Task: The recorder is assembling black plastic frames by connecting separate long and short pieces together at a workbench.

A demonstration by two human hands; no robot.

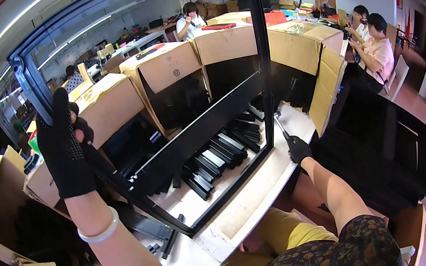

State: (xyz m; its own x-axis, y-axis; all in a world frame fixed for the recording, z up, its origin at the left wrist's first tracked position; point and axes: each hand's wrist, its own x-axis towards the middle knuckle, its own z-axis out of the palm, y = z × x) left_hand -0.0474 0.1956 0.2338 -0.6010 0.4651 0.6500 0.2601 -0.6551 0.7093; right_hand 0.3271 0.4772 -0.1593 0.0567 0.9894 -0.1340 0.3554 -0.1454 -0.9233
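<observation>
Head view, from the left: open cardboard boxes (10,226) stand at the near left edge, dark parts inside them. Just right of these the left hand (64,145), in a black glove with a pale bangle (99,231) on the wrist, is raised and closed around the left rail of a large black rectangular frame (198,127), fingers wrapped over the bar and the index finger pointing up. The frame stands tilted on the white surface (238,208), its lower corner resting near the surface's front edge and its top rail lifted high toward the ceiling lights. A crossbar runs through it from lower left to upper right. Its long axis looks to run from the near lower corner up and away, leaning toward the row of boxes (167,67) behind. Seen through the frame, short black strips (218,160) lie fanned on the surface.

Farther right, the right hand (298,147), also gloved in black, is shut on a slim tool (280,125), probably a screwdriver, whose tip meets the frame's right rail low down. I judge this a fastening step at that rail: 1 hand steadies, the other drives. What it calls for is keeping the frame from twisting while the tip stays seated.

At the far right 2 seated people (372,48) work beside more boxes.
</observation>
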